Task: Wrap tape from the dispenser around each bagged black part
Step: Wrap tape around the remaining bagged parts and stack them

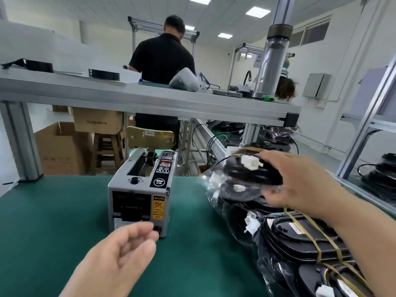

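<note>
Left hand (120, 254): hovers low over the green counter (53, 221) just in front of the tape dispenser (141, 194), fingers loosely curled and grasping nothing. Dispenser: grey, upright at counter centre (yellow caution label on its front). Right hand (300, 181): fingers curled round one bagged black part (242, 174) with a white connector (249, 162), held above the pile of bagged parts (300, 239) at counter right.

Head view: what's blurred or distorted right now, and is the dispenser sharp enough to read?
Head view: left hand smeared by motion blur, fingers indistinct; right hand gripping the part slightly soft; dispenser sharp, its caution label legible; wide-angle lens leans the posts near the edges; bags catch glare from the ceiling lights.
</note>
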{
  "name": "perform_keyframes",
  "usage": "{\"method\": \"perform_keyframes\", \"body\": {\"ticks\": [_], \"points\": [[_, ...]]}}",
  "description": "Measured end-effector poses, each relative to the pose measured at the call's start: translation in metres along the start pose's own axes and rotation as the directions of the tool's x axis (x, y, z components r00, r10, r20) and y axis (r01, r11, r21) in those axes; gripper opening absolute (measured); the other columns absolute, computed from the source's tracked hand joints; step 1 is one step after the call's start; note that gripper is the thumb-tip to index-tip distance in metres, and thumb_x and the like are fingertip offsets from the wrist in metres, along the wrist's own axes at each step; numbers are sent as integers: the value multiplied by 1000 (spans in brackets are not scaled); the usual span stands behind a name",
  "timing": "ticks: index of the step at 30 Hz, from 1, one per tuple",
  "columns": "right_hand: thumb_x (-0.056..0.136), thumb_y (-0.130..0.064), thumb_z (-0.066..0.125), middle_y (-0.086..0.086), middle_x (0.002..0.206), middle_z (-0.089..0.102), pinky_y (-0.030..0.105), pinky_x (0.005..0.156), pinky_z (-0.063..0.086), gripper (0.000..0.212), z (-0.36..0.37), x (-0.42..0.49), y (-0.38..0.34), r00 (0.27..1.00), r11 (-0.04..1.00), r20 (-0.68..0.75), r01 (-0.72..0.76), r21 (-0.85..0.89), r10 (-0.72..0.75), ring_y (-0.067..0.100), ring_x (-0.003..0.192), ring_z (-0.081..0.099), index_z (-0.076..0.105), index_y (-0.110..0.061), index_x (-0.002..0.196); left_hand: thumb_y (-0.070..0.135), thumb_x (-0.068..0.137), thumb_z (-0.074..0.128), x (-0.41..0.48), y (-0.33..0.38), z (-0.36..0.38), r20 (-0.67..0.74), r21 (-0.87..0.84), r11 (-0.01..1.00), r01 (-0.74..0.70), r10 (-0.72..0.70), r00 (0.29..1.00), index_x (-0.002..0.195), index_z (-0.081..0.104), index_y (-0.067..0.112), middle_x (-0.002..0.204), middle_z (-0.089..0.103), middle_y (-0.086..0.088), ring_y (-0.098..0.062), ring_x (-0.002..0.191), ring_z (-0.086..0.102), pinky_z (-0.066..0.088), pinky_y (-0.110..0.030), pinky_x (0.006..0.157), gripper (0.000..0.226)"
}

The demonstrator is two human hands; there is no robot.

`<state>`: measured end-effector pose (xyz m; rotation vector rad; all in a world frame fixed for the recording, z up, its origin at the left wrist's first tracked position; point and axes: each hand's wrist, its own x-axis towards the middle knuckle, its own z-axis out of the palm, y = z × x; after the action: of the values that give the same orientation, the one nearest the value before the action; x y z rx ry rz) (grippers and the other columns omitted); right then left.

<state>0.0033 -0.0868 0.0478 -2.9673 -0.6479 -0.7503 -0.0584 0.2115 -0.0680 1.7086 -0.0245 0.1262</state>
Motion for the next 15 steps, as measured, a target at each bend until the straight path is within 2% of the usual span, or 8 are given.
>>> {"method": "perform_keyframes", "body": {"ticks": [2, 4, 6, 8, 10, 11, 13, 15], "points": [[53, -19, 85, -16, 97, 65, 14, 73, 54, 66, -7, -22, -34, 985, 989, -112, 140, 53, -133, 8, 83, 65, 63, -20, 115, 57, 68, 67, 12, 11, 1, 77, -132, 980, 151, -142, 987, 107, 63, 29, 96, 76, 6, -12, 88, 72, 51, -40, 78, 48], [53, -18, 87, 1, 114, 71, 30, 95, 51, 60, -1, -38, -72, 929, 956, -260, 288, 57, -265, 24, 110, 65, 66, -13, 109, 62, 69, 68, 20, 27, -3, 273, -301, 899, 319, -239, 932, 117, 61, 21, 107, 73, -9, -27, 97, 70, 49, -48, 85, 63], [93, -23, 58, -2, 114, 70, 30, 95, 50, 14, 15, -51, -99, 832, 885, -358, 464, 29, -425, 21, 114, 63, 57, -21, 106, 61, 71, 60, 24, 29, -13, 451, -329, 866, 375, -205, 869, 126, 61, 11, 123, 63, -22, -38, 114, 59, 40, -56, 101, 75], [106, -34, 29, -16, 125, 58, 22, 98, 47, 26, 36, -65, -117, 863, 887, -221, 462, -22, -455, 13, 124, 53, 54, -38, 112, 46, 70, 76, 23, 23, -21, 501, -308, 897, 318, -130, 855, 120, 65, 3, 122, 63, -24, -39, 114, 59, 41, -52, 101, 66], [99, -53, 41, -32, 139, 37, 23, 108, 39, 28, 66, -81, -129, 931, 945, -179, 327, 16, -319, 1, 138, 32, 64, -46, 114, 37, 56, 88, 19, 11, -27, 437, -251, 948, 195, -69, 897, 110, 68, 5, 114, 67, -24, -38, 105, 64, 48, -46, 93, 66], [95, -58, 42, -42, 139, 30, 21, 110, 33, 34, 72, -85, -134, 962, 958, -225, 201, 204, -154, -8, 139, 23, 66, -44, 114, 37, 50, 91, 16, 7, -29, 389, -230, 964, 131, -32, 921, 108, 70, 10, 112, 68, -22, -36, 103, 65, 49, -45, 91, 67], [97, -51, 42, -31, 144, 35, 24, 111, 29, 26, 82, -88, -135, 932, 842, -354, 126, 525, 81, -9, 138, 25, 62, -45, 112, 36, 48, 90, 12, 0, -35, 290, -148, 989, -20, 63, 955, 105, 70, 26, 109, 72, -12, -29, 103, 67, 49, -43, 91, 61], [94, -34, 57, -15, 137, 48, 29, 113, 30, 25, 82, -84, -131, 922, 645, -291, 63, 761, 253, -6, 130, 41, 60, -54, 108, 34, 46, 85, 9, -6, -41, 178, -19, 989, -144, 145, 973, 104, 68, 39, 105, 73, -2, -19, 99, 69, 50, -38, 86, 61]]}}
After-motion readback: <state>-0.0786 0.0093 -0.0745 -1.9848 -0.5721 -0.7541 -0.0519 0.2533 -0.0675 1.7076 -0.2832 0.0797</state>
